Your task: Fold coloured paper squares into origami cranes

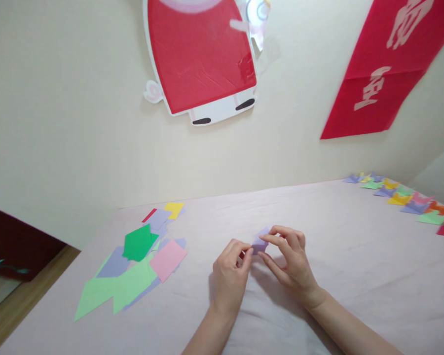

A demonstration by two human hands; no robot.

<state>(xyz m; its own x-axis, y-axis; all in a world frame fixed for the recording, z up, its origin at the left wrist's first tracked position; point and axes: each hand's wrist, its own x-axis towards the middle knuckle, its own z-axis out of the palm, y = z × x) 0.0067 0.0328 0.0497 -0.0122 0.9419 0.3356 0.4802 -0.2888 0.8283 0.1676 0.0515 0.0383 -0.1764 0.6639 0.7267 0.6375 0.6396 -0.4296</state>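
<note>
Between my two hands is a small piece of lavender paper [261,240], partly folded, held just above the pale sheet [192,320]. My left hand [231,271] pinches its left edge between thumb and fingertips. On the right side of the paper, my right hand [290,261] has its index finger on the upper part and its thumb near the lower edge, with the other fingers curled. The fingers cover part of the paper's edges.
Loose coloured sheets, with a green piece [138,242] and a pink piece [168,260] among them, lie at left. Several folded paper shapes [399,199] line the right edge. A wall [222,162] with a red cut-out [207,54] and a red banner [377,74] rises behind.
</note>
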